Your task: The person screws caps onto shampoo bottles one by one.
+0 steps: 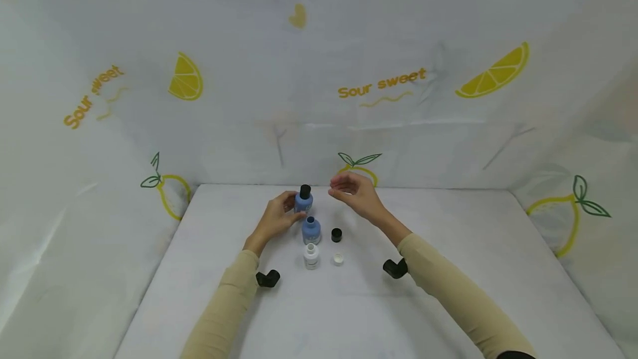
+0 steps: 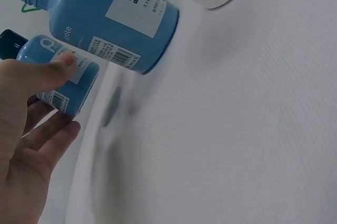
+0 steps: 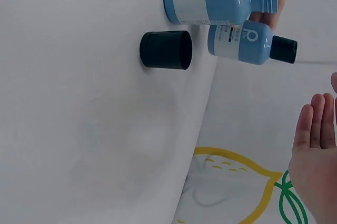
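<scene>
My left hand (image 1: 277, 216) grips a blue bottle (image 2: 84, 71) that has a black cap (image 1: 305, 191). In the left wrist view the thumb lies across the label and the fingers are behind. To the right of that bottle and apart from it, my right hand (image 1: 360, 197) is raised; its fingers look straight in the right wrist view and hold nothing. Nearer than the held bottle stands a second blue bottle (image 1: 311, 231), uncapped, its threaded neck bare. A small white bottle (image 1: 311, 257), also without a cap, stands in front of it.
A loose black cap (image 3: 166, 50) sits to the right of the uncapped blue bottle. Beside the white bottle lies a white cap (image 1: 338, 260). The white table (image 1: 448, 292) ends at a lemon-printed sheet (image 1: 239, 98) behind. Black wrist mounts (image 1: 395, 268) project from the sleeves.
</scene>
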### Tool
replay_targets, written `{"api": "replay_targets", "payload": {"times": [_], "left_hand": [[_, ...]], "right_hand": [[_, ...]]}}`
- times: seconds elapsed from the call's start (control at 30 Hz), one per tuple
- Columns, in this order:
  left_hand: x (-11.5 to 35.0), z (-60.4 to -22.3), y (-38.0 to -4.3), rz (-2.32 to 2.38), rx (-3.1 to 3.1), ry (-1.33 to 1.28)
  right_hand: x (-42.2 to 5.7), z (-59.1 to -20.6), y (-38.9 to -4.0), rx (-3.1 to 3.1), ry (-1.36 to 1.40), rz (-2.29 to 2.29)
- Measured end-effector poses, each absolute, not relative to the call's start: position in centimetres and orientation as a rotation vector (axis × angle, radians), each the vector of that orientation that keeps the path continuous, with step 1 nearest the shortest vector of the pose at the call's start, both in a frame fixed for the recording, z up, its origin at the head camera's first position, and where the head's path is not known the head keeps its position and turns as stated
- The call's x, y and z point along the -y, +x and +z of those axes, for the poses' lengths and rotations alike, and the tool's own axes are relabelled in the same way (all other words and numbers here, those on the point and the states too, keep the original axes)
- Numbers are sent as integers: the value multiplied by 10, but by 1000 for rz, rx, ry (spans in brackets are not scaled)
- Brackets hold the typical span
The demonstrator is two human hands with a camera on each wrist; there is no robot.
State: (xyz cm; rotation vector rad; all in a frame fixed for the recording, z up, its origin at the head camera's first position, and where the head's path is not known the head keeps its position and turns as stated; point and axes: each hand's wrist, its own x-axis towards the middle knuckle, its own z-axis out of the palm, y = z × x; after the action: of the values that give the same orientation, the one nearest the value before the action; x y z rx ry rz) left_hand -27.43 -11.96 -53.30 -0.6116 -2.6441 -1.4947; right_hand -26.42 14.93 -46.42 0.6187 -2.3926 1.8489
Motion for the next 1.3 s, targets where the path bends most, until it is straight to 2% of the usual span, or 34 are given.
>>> {"api": "replay_targets", "payload": {"times": [0.43, 0.97, 1.3], "left_hand": [[127, -556, -274, -1564, 2665, -571], [144, -553, -269, -1578, 2690, -544], [156, -555, -255, -1738, 2756, -825]], "right_hand": [[-152, -470, -256, 2446, 570, 1820], [-170, -476, -252, 2486, 564, 1806], [-178, -486, -244, 2590, 495, 1795]]}}
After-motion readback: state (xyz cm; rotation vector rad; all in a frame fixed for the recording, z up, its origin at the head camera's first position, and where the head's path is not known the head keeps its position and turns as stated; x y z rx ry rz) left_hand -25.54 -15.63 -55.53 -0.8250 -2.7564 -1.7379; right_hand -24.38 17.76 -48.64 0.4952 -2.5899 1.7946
